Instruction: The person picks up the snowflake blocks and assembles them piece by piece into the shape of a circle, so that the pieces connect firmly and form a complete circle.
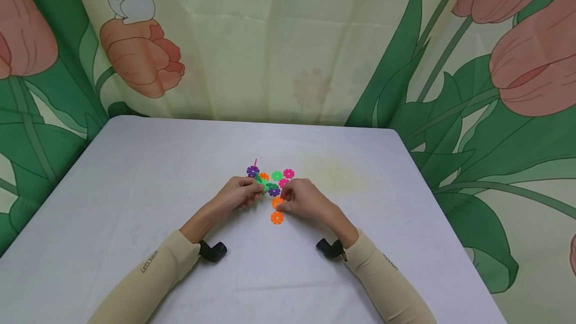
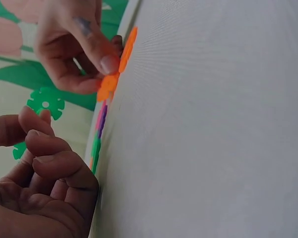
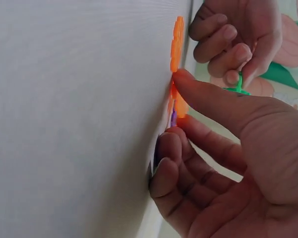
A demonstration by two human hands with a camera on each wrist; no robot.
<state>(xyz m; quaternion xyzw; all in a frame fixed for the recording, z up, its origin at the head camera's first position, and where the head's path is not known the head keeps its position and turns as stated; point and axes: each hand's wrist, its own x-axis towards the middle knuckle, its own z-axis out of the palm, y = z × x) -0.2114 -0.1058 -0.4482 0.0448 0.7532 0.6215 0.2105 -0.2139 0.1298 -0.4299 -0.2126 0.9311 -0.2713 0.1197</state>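
Above the table my left hand point(image 1: 235, 194) pinches a green notched plastic disc point(image 2: 45, 105) between thumb and fingers. Another green disc point(image 2: 19, 149) shows partly behind those fingers in the left wrist view; whether the two are joined I cannot tell. My right hand point(image 1: 308, 200) is low over the cloth and pinches an orange notched disc point(image 1: 276, 203), seen almost edge-on in the right wrist view. A second orange disc point(image 1: 277, 218) lies just nearer to me on the cloth.
Several loose discs lie beyond the hands: purple point(image 1: 253, 170), pink point(image 1: 289, 173), green point(image 1: 276, 176) and a small orange one point(image 1: 264, 176). A purple disc point(image 1: 274, 192) lies between the hands. White cloth point(image 1: 135, 199) covers the table; a printed curtain point(image 1: 270, 44) hangs behind it.
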